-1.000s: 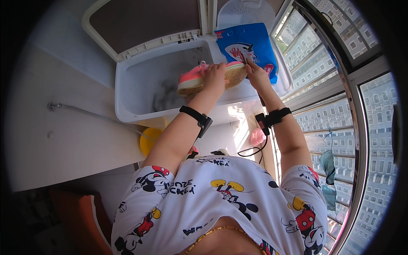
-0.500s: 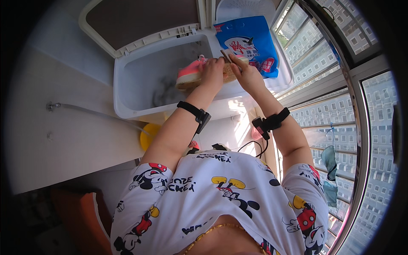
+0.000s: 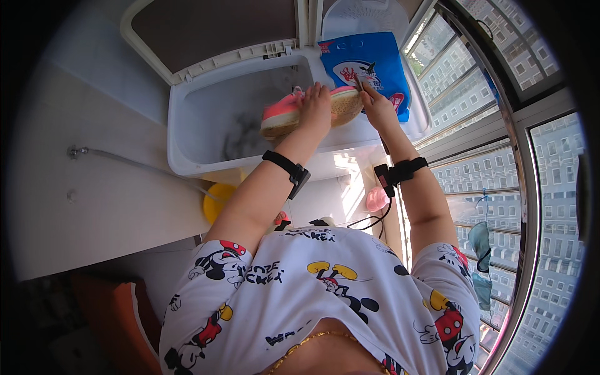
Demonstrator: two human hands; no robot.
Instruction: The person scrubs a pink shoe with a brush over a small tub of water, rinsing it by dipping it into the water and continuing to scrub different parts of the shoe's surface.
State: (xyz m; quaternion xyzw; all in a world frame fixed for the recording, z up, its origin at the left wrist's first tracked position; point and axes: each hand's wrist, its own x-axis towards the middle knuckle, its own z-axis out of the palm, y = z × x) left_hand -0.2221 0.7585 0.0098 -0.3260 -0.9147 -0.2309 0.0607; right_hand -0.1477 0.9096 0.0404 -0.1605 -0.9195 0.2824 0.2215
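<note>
My left hand (image 3: pixel 315 111) is closed over the middle of a pink shoe (image 3: pixel 282 119), which has a pale midsole and a tan outsole turned toward me. The shoe is tilted on its side over the front right edge of a white tub (image 3: pixel 181 134). At its right end, my right hand (image 3: pixel 379 107) grips a brown wooden brush (image 3: pixel 359 84), seen nearly edge-on. Its bristles are hidden from this angle. Behind that hand stands a blue detergent bag (image 3: pixel 390 59).
The tub's raised dark lid (image 3: pixel 209 31) leans at the back. A grey hose (image 3: pixel 137 161) runs along the left wall toward a yellow basin (image 3: pixel 219 199). Barred windows (image 3: pixel 494 162) line the right side. A pink object (image 3: pixel 377 199) lies below.
My right hand has moved slightly right and down along the shoe, and the brush has turned nearly edge-on. More of the outsole shows. My left hand keeps its hold.
</note>
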